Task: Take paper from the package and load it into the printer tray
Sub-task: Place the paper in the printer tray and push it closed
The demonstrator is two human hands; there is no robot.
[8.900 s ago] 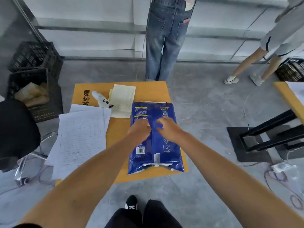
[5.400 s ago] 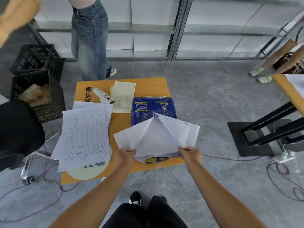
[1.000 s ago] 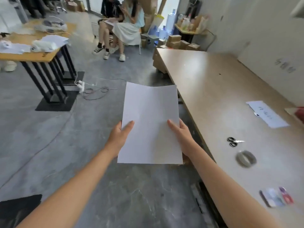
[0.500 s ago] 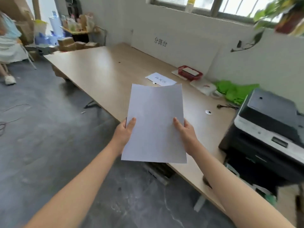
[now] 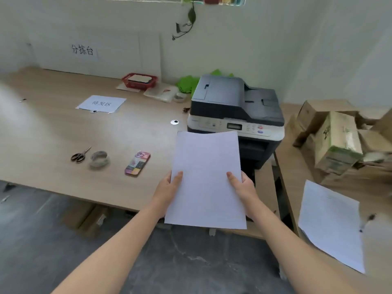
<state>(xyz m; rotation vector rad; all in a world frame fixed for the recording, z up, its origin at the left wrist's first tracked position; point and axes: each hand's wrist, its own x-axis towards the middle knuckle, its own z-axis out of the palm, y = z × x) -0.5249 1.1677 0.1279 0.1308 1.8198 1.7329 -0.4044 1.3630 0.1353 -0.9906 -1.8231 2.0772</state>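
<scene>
The long wooden tabletop (image 5: 53, 128) fills the left and middle of the view, running from 9 o'clock toward the wall at 12. On its right end, at about 1 o'clock from the hands, stands the dark grey printer (image 5: 235, 109), lid shut, its pale control strip facing the person. Past it, at 3 o'clock, cardboard boxes (image 5: 337, 141) are stacked on a second surface, and a loose printed page (image 5: 331, 223) lies at 4 o'clock.

The paper (image 5: 206, 181) is out of its package and held flat in the air just in front of the printer, its far edge overlapping the control strip in this view. The left hand (image 5: 167, 192) grips the left edge and the right hand (image 5: 244, 189) the right edge, fingers closed on the paper with thumbs on top.

Smaller things sit at 10 o'clock on the tabletop: a phone (image 5: 137, 163), a roll of tape (image 5: 99, 159) and scissors (image 5: 79, 155).

The carrying step looks nearly done; loading has not begun. The tray is hidden behind the paper, so I cannot tell whether it is open. The next move likely calls for freeing one hand to pull the tray out low on the printer's front, then squaring the paper and sliding it in flat.
</scene>
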